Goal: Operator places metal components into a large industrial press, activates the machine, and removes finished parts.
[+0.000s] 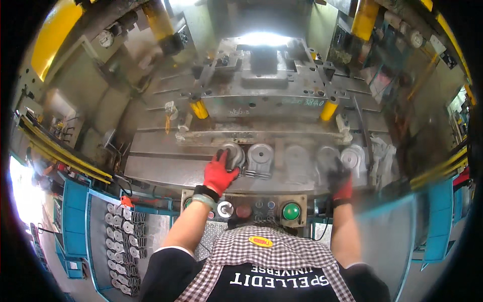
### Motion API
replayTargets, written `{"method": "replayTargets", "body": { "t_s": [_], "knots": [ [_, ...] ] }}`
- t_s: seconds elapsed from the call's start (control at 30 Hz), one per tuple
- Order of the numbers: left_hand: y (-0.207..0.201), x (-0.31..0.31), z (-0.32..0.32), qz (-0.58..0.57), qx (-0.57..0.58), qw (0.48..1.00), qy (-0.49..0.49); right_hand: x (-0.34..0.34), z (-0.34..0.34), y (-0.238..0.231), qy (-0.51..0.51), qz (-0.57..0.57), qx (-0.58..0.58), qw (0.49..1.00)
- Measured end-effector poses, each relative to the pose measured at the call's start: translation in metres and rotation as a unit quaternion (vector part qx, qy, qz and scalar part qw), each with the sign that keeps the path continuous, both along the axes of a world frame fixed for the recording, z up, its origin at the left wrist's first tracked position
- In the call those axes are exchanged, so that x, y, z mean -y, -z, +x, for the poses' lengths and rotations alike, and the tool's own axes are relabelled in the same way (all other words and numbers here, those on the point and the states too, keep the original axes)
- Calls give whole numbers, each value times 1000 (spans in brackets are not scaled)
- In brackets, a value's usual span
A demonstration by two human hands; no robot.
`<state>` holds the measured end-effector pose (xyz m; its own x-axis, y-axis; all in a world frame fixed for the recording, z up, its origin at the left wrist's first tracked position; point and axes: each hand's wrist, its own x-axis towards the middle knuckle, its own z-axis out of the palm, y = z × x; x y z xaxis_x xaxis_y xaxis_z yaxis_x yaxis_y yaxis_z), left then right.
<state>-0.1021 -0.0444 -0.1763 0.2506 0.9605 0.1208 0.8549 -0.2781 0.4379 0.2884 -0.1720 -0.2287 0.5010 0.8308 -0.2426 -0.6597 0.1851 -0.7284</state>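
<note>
My left hand (220,174), in a red glove with dark fingertips, grips the left side of a round stamped metal part (236,157) on the press bed. Just right of it lies a stack of similar stamped parts (260,160), each with a ringed hole. My right hand (342,182), gloved in red and black, is smeared by motion. It is at the near side of two more stamped parts, a blurred one (326,157) and a paler ringed one (353,159). Whether its fingers touch either part cannot be made out.
A large steel die (256,108) with yellow posts (329,109) stands beyond the parts. Close to my body is a control panel (247,210) with a green button (291,211). Rows of stamped parts (118,246) fill a blue-framed bin at left. A crumpled cloth (383,158) lies at right.
</note>
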Motion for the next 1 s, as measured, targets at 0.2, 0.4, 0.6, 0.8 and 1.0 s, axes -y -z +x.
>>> {"method": "replayTargets", "body": {
  "t_s": [0.2,0.4,0.6,0.8,1.0],
  "knots": [
    [20,10,16,24,-137,990,6,36,-35,-39,3,17,-33,999],
    [3,2,2,-63,-134,986,77,-21,-73,-126,-186,227,-148,944],
    [2,-5,-30,-62,67,994,58,-187,-115,-179,-302,376,-290,826],
    [20,4,-94,-20,176,984,-6,-311,-118,-205,-352,402,-239,811],
    [39,20,-141,-68,218,969,-92,-341,-131,-201,-230,286,-161,916]
  ]
}}
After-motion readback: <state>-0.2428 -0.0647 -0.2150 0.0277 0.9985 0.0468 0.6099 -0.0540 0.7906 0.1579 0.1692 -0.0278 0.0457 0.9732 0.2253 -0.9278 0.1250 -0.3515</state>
